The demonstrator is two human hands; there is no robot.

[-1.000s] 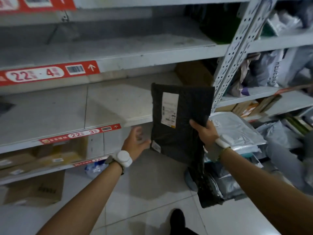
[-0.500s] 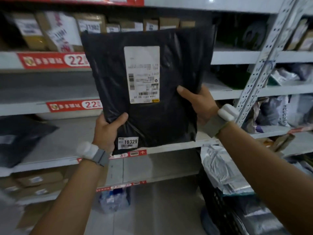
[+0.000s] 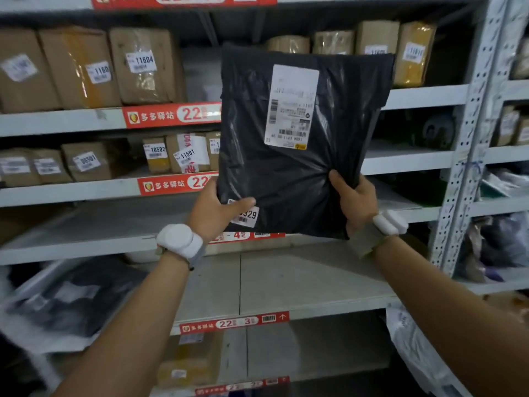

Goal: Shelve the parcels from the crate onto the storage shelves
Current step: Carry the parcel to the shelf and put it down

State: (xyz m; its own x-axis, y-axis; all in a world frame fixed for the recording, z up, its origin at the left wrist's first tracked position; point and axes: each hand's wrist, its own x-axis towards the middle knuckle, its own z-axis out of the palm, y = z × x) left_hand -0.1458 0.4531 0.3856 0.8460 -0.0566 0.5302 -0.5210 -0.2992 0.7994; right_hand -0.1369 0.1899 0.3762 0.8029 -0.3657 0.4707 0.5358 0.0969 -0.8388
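**Black parcel held upright before the shelves**

Both hands are closed on the black parcel (image 3: pixel 297 156): the left hand (image 3: pixel 213 212) pinches its lower left corner, the right hand (image 3: pixel 355 200) its lower right edge. The parcel stands with its long axis vertical, label facing the person, directly above the bare shelf (image 3: pixel 120 224) tagged 4. Shelving it likely means tipping it forward, away from both hands equally.

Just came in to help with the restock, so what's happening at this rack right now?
A person holds a black parcel upright in front of the shelves, the left hand and right hand gripping its bottom corners. It is not yet on a shelf. The upper shelves hold cardboard boxes; the shelf behind the wrists looks mostly bare.
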